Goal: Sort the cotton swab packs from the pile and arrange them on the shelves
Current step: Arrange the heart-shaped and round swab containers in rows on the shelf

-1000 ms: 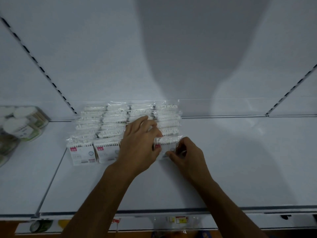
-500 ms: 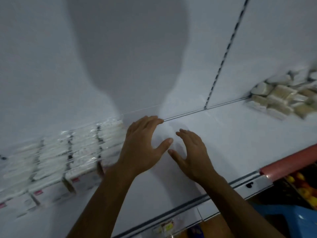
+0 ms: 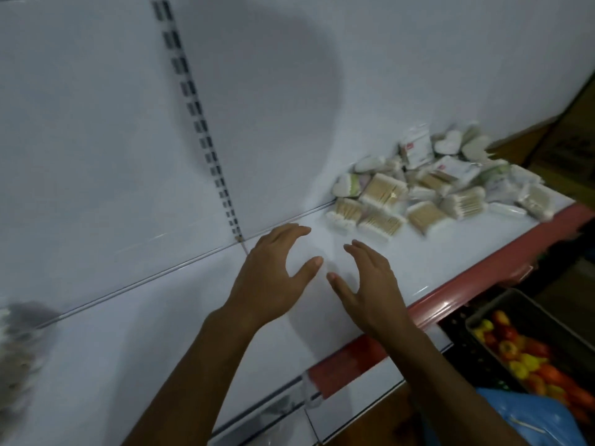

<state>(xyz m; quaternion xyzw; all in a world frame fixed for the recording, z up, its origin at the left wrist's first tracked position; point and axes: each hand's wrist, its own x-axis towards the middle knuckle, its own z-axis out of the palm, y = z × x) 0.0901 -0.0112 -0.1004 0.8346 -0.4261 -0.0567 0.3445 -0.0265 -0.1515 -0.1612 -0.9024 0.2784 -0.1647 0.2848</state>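
Observation:
A loose pile of cotton swab packs (image 3: 428,188) lies on the white shelf (image 3: 180,317) at the right, against the back panel; some packs show wooden sticks, others are white or heart-shaped. My left hand (image 3: 273,278) and my right hand (image 3: 370,288) hover side by side over bare shelf, left of the pile, fingers spread and holding nothing. A blurred edge of the arranged swab packs (image 3: 16,342) shows at the far left.
A slotted upright (image 3: 199,123) runs down the white back panel. The shelf's front edge carries a red strip (image 3: 467,284). Below at the right stands a dark crate of red and yellow produce (image 3: 528,358), with something blue (image 3: 528,416) beside it.
My hands let go of the arranged packs and moved right along the shelf. The view swung right, so the pile is now in sight and the rows slid to the left edge.

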